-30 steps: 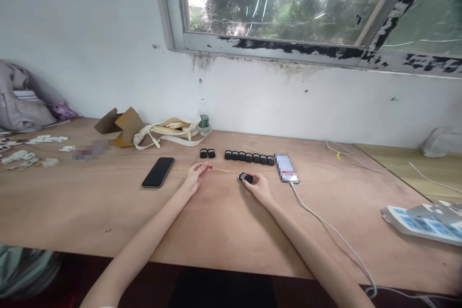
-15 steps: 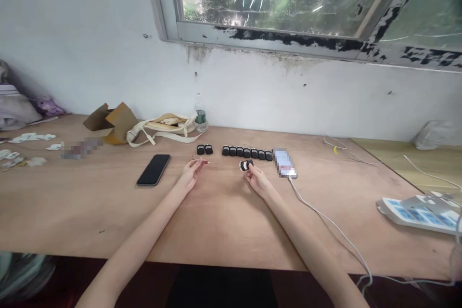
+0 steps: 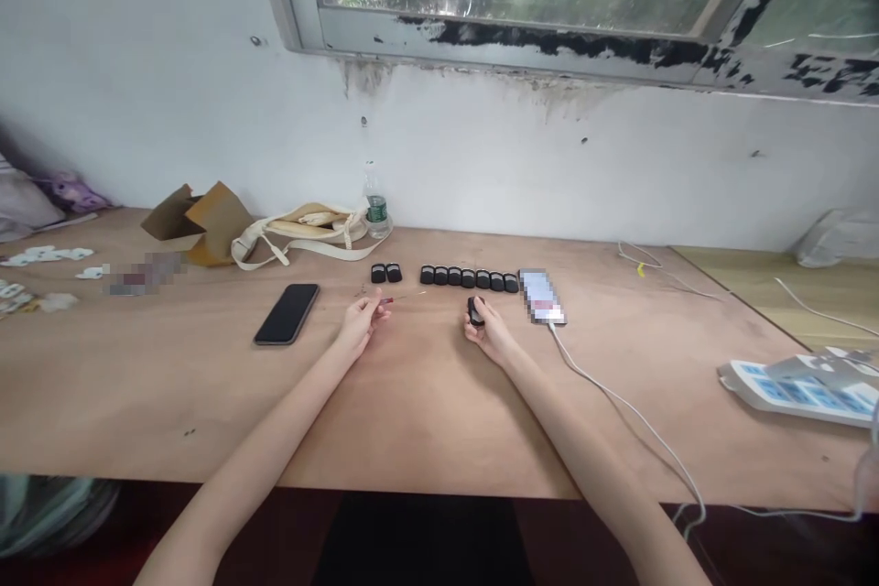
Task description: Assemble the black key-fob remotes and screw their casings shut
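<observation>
A black smartphone lies on the plywood table, left of the hands. The left hand is pinching a thin pin with red grip, at its 2 o'clock; the pin seems light and stiff, so the red part is the best place to hold. Two black pieces stand near 12 o'clock from it. The right hand is closed around a small black case, at its 11 o'clock; it seems light, hard, perhaps slippery, better held by the sides. A row of black pieces lies beyond
</observation>
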`<action>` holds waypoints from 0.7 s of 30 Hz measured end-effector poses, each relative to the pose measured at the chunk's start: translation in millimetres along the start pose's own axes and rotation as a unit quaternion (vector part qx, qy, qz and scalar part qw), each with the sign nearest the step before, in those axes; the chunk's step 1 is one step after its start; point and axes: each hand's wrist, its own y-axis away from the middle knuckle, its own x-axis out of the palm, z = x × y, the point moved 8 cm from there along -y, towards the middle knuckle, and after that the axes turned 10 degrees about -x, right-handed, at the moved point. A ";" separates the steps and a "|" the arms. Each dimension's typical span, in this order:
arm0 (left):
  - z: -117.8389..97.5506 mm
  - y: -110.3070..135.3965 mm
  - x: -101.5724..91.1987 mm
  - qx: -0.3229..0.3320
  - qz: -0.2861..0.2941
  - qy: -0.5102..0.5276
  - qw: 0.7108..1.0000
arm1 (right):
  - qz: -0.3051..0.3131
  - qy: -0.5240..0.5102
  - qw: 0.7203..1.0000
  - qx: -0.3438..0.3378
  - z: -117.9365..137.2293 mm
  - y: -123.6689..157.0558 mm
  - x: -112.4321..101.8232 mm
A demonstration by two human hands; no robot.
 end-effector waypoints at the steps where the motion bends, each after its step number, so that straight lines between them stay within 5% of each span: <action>1: -0.3 0.5 0.8 -0.001 0.001 -0.009 1.000 | 0.000 0.012 1.000 -0.005 -0.1 0.4 0.4; 21: -3.2 2.9 5.9 -0.022 0.030 0.048 0.998 | 0.037 0.080 0.995 -0.051 3.4 3.4 12.5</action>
